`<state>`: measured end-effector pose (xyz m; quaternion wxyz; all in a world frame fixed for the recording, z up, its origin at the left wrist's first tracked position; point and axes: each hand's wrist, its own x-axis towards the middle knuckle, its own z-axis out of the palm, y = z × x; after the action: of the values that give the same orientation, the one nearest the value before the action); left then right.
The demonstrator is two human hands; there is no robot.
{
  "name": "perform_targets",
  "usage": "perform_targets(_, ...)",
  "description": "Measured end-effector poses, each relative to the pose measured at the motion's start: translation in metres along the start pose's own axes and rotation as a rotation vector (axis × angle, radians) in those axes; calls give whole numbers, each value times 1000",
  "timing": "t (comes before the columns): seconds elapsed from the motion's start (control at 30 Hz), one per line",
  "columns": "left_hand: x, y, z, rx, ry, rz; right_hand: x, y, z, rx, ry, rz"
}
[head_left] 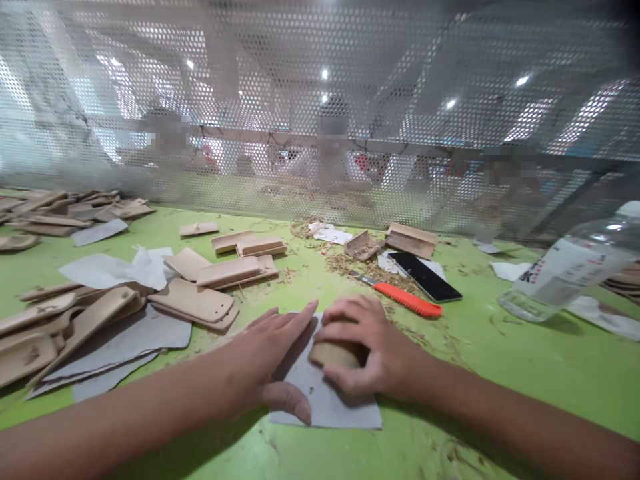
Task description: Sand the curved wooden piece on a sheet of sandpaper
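- Evidently, the tan wooden piece [334, 355] sits at the middle of the work, pressed on a grey sheet [345, 415]; its edges blur and much of it is covered, so its full shape cannot be told.
- The right hand [361, 337] is curled partway closed around it, fingers arched over the top and thumb along the near side, a grip that seems chosen to bear down while leaving the underside against the sheet.
- The left hand [277, 350] is spread open and grips nothing; its fingers point forward along the sheet's left edge and its thumb rests near the close corner, probably to stop the sheet sliding.
- Both forearms slant inward from the lower corners, so the hands meet nearly in front of the person, apart from each other.
- Beyond the right hand, an orange-handled tool [407, 299] and a black phone [425, 277] lie near shavings [345, 261], apparently set aside to free working room.
- Leftward, more wooden pieces [195, 301] lie stacked on the green table [500, 393], likely within easy reach.
- A plastic bottle [560, 277] stands tilted in view at right, before a perforated screen [280, 40].
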<state>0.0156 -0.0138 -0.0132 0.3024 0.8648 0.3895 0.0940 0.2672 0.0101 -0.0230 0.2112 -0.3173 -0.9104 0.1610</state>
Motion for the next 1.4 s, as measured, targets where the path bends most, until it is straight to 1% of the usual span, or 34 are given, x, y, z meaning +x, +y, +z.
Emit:
perform_targets(0.07,0,1,-1,11,5,-3,0,0,0,-23,26,36)
perform_targets(0.1,1,1,-1,11,2,-7,0,0,0,-28,30,21)
perform_targets(0.2,1,1,-2,3,-6,6,0,2,1,11,-12,-38)
perform_targets(0.3,-1,-1,-2,17,5,28,0,3,0,-24,23,28)
perform_targets(0.33,-1,-1,-2,18,4,24,0,3,0,-38,34,27)
perform_targets(0.43,-3,-1,-2,1,-7,-3,-1,3,-1,-8,-5,-38)
perform_targets(0.6,-3,-1,-2,15,-8,-8,-2,2,-2,-44,36,32)
perform_targets(0.7,-5,0,-3,2,-28,20,-3,1,0,-9,-8,-5)
perform_targets(0.77,-7,1,-4,-9,-36,15,-4,4,1,-22,-5,-1)
perform_targets(0.9,-8,4,-5,14,-46,-31,-3,17,-3,-172,126,11)
perform_targets(0.97,-8,6,-6,39,-54,-42,-3,21,-9,-232,210,-7)
perform_targets(1.03,-9,9,-8,66,-71,-45,-3,19,-20,-232,309,-5)
perform_targets(1.07,-10,12,-9,84,-86,-42,-4,17,-25,-194,363,20)
perform_targets(1.13,-12,19,-12,133,-130,-44,-8,10,-36,-27,440,129)
perform_targets(1.2,-14,26,-13,190,-166,-47,-14,4,-44,247,442,300)
perform_targets(1.27,-14,31,-13,241,-170,-45,-21,-1,-47,558,411,447)
perform_targets(1.33,-13,32,-13,276,-140,-17,-28,-4,-47,832,415,517)
perform_targets(1.4,-10,29,-11,296,-108,26,-34,-5,-44,1011,450,529)
